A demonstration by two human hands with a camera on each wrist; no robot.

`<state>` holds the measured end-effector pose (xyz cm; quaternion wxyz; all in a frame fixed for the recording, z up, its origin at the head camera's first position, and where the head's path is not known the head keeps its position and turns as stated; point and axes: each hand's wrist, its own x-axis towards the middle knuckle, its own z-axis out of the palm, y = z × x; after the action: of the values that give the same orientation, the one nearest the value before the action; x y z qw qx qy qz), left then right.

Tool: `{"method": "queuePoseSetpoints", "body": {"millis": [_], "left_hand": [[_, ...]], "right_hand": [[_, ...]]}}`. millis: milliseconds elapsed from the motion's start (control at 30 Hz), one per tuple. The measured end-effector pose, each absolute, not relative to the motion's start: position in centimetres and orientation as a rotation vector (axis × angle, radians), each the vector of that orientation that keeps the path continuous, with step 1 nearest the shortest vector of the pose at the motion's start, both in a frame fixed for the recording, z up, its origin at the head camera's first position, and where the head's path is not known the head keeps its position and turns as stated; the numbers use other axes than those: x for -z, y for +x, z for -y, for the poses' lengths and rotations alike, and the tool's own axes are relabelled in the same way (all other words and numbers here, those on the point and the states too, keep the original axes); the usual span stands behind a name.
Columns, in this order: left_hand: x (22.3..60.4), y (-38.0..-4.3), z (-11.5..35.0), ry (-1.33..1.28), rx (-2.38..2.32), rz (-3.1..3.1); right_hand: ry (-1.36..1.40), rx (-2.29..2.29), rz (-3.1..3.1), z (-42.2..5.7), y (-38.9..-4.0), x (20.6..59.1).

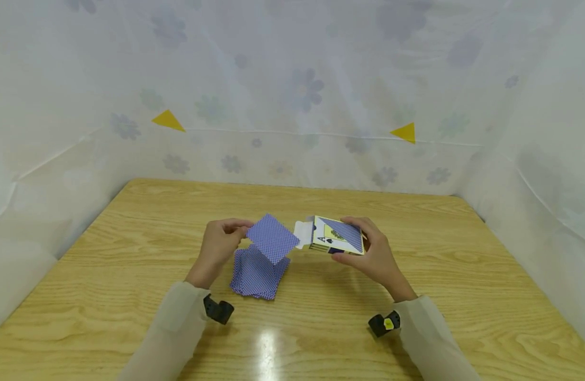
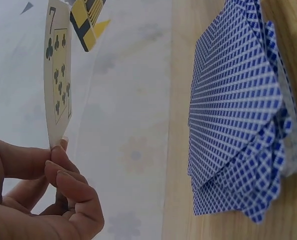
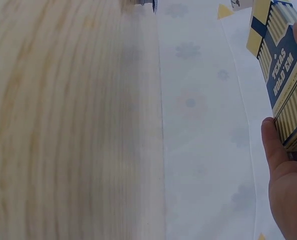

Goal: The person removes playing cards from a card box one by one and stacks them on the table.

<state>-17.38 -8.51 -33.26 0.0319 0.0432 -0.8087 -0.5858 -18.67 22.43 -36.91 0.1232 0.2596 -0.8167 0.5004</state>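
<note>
Between thumb and fingers, my left hand [image 1: 219,244] pinches a playing card [image 1: 273,238] by one corner, its blue checked back toward the head camera. The left wrist view shows the same card's face [image 2: 58,75], a seven of clubs. Below it on the table lies a loose, uneven pile of cards [image 1: 256,278], backs up. My right hand [image 1: 373,248] grips a card box [image 1: 337,235] with an ace of spades printed on it, thumb on one side and fingers on the other. Its flap is open and points left to the card. "Texas Hold 'Em" is printed on the box's side [image 3: 283,70].
The wooden table [image 1: 464,275] stretches out around both hands. White flowered sheeting [image 1: 292,95] encloses it at the back and on both sides. Two yellow triangles [image 1: 169,121] are on the back sheet. Each wrist wears a black camera mount [image 1: 219,310].
</note>
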Motion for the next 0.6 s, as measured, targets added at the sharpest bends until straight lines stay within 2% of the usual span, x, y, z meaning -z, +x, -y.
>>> {"method": "queuePoseSetpoints", "body": {"millis": [600], "left_hand": [[34.2,-17.78,8.79,0.183,1.705,2.621]], "right_hand": [[0.781,-1.503,2.369,-22.31,-18.59,37.01]]}}
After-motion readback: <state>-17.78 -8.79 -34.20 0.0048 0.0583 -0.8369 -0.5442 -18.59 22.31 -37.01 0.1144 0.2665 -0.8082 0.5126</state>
